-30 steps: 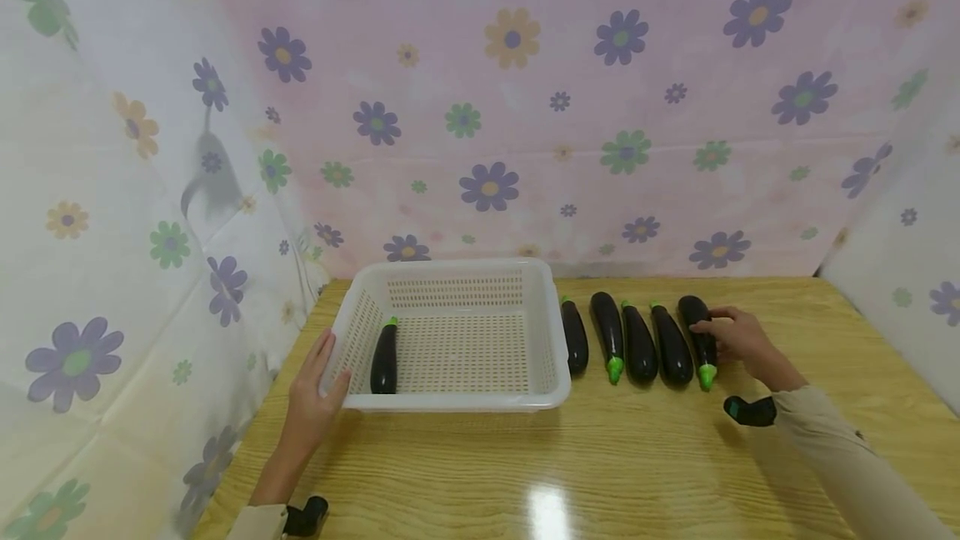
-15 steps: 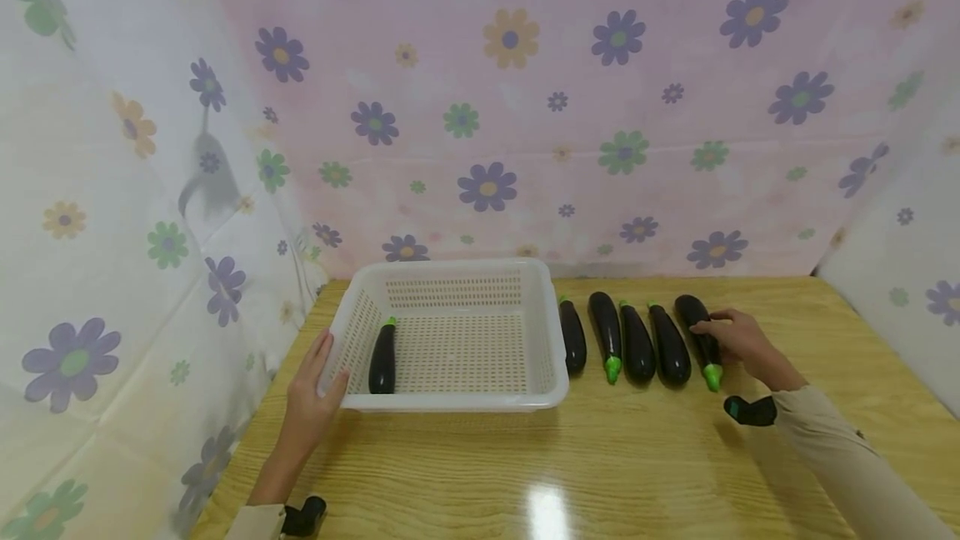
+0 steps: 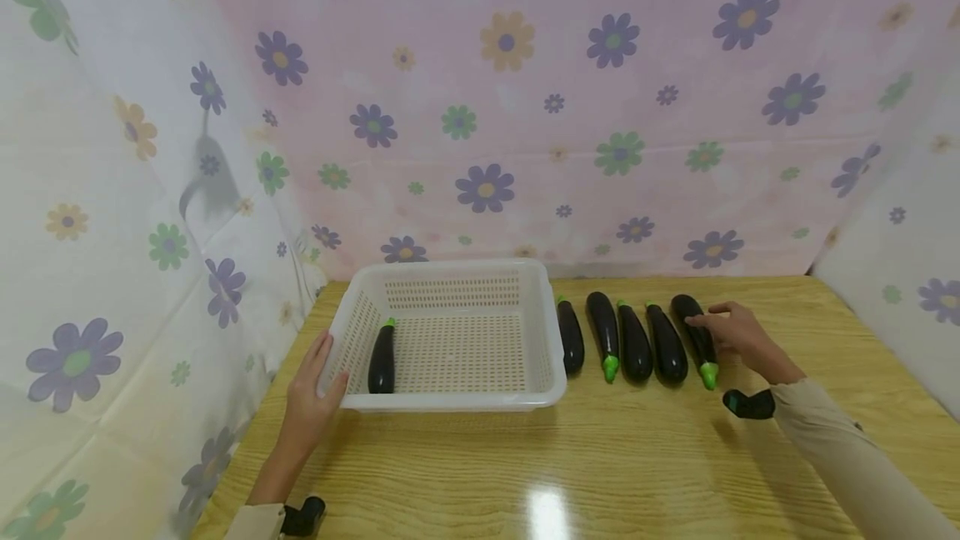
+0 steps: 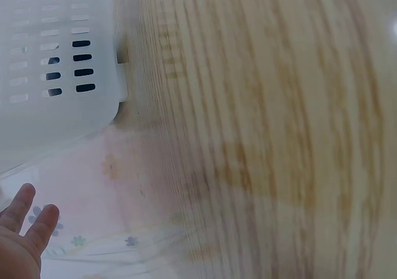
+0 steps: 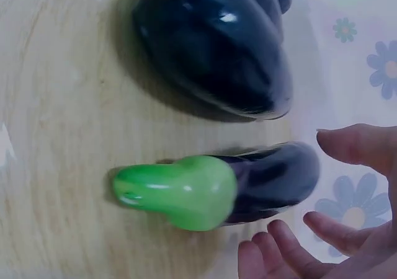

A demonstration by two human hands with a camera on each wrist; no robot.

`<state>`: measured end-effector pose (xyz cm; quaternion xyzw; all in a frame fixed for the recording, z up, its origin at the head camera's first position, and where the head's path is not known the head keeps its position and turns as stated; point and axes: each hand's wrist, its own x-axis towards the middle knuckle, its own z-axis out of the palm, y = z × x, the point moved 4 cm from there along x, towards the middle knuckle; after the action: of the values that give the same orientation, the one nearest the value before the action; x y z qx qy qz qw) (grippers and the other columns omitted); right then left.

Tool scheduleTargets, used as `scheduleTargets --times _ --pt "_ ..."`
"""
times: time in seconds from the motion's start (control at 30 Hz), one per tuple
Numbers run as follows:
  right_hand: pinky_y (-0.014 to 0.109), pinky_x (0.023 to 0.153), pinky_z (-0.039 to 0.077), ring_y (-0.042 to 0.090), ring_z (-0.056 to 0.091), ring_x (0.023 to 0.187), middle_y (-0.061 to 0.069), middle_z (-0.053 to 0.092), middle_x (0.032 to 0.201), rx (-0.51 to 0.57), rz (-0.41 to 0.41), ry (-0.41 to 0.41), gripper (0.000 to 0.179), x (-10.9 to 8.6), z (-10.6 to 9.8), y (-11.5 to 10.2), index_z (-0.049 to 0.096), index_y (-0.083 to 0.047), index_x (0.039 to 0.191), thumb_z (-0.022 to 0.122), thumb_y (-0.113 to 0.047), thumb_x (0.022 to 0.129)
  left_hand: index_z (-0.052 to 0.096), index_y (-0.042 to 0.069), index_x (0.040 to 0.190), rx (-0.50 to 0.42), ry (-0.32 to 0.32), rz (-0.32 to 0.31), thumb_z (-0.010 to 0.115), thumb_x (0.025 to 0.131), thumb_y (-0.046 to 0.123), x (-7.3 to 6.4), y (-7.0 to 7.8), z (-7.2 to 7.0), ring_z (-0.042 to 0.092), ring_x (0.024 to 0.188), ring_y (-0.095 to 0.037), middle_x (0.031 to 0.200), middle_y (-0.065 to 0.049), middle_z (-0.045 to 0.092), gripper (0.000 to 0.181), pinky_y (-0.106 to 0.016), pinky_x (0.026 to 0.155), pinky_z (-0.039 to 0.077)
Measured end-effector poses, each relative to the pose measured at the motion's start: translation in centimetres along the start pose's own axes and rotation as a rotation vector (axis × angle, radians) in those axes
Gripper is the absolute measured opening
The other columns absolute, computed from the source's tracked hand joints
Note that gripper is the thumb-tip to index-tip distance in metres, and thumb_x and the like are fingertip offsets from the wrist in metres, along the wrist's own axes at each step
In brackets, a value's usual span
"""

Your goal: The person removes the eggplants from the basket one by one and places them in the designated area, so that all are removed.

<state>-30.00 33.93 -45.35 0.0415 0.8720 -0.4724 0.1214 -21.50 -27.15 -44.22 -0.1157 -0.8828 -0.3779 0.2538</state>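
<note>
A white perforated plastic basket (image 3: 450,401) stands at the left of the table with one dark eggplant (image 3: 382,359) inside. My left hand (image 3: 309,402) rests at the basket's front left corner, fingers straight along its side; the left wrist view catches two of its fingers (image 4: 42,226). Right of the basket lie several glossy eggplants (image 3: 635,344) in a row. At the rightmost eggplant (image 3: 697,340), its green stem toward me, is my right hand (image 3: 742,340). In the right wrist view, its thumb and fingers (image 5: 288,248) are spread loosely around that eggplant's body.
The wooden table (image 3: 450,473) runs up to a flowered pink cloth (image 3: 525,148) at the back. More flowered cloth hangs at both sides. One eggplant (image 3: 571,337) lies close against the basket's right wall.
The rightmost eggplant has turned slightly, its stem end shifting right. My right hand has stayed beside it, rising a little. The left hand and basket hold their places.
</note>
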Motion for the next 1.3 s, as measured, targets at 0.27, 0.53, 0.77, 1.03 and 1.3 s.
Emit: scheduleTargets --times 0.27,0.53,0.77,1.03,1.3 --pt "0.060 0.086 0.030 0.051 0.019 0.117 0.036 0.008 0.133 0.010 -0.047 0.031 0.086 -0.4 -0.8 -1.7 0.010 0.012 0.134 0.047 -0.049 0.085 0.031 0.003 0.136 0.017 0.001 -0.013 0.059 0.083 0.015 0.0 -0.1 0.0 0.026 0.126 -0.030 0.141 -0.006 0.027 0.061 -0.036 0.101 0.024" --pt "0.058 0.089 0.030 0.049 0.023 0.118 0.032 0.014 0.134 0.060 -0.098 0.022 0.080 -1.1 -0.3 -4.4 0.016 0.009 0.134 0.048 -0.046 0.086 0.033 0.003 0.135 0.032 0.014 -0.017 0.060 0.082 0.014 0.2 0.0 0.0 0.028 0.126 -0.029 0.140 -0.009 0.029 0.061 -0.040 0.098 0.027" --pt "0.051 0.086 0.037 0.042 0.034 0.113 0.028 0.027 0.130 0.031 -0.132 0.020 0.077 -1.4 1.2 -7.2 0.024 0.003 0.134 0.049 -0.050 0.084 0.035 0.002 0.134 0.047 0.035 -0.016 0.062 0.080 0.012 0.4 0.2 -0.3 0.031 0.124 -0.028 0.139 -0.009 0.031 0.061 -0.040 0.095 0.030" --pt "0.046 0.081 0.043 0.036 0.043 0.108 0.022 0.035 0.128 0.015 -0.229 -0.036 0.067 -2.6 3.6 -10.6 0.031 -0.001 0.129 0.051 -0.047 0.084 0.037 0.002 0.133 0.040 0.060 -0.016 0.063 0.079 0.012 0.3 0.0 -0.8 0.032 0.122 -0.028 0.138 -0.009 0.033 0.061 -0.026 0.097 0.027" --pt "0.042 0.079 0.044 0.032 0.047 0.105 0.018 0.039 0.125 0.030 -0.266 -0.077 0.064 -3.8 5.2 -12.7 0.035 -0.005 0.126 0.055 -0.046 0.082 0.038 0.001 0.132 0.014 0.067 0.035 0.063 0.078 0.008 0.2 0.0 -0.1 0.032 0.123 -0.030 0.138 -0.010 0.034 0.061 -0.014 0.096 0.020"
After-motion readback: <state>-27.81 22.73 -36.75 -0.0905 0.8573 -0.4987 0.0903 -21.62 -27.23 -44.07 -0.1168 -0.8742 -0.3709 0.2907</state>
